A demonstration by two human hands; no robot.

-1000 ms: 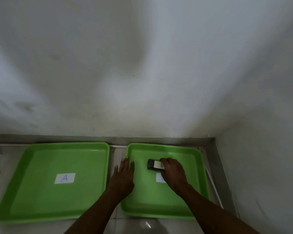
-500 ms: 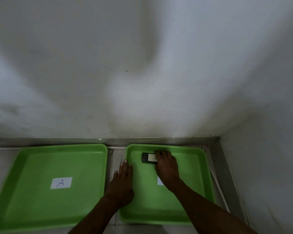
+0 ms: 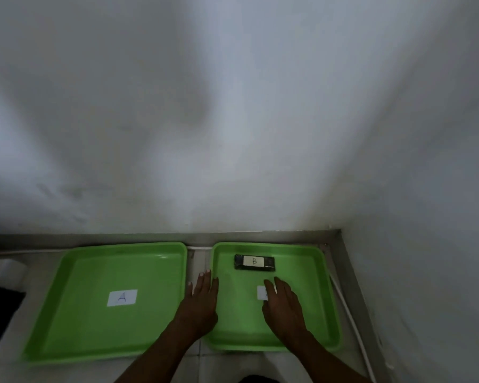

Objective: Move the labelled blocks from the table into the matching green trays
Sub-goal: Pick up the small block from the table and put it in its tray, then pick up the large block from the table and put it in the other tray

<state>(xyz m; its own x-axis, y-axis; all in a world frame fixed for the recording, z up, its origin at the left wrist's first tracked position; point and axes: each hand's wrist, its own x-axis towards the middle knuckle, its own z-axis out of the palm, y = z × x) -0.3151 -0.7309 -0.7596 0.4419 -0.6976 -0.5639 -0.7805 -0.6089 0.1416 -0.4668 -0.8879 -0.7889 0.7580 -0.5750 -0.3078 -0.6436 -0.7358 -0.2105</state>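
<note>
From the left, the tray marked A [image 3: 105, 305] sits bare, and my left hand [image 3: 201, 302] lies flat and open across the left rim of the B tray [image 3: 327, 299], holding nothing. The B block [image 3: 254, 262] now lies alone near that tray's far edge; my right hand [image 3: 284, 305] has let go and drawn back toward the near edge, fingers loose and empty, so I judge this placement done
</note>
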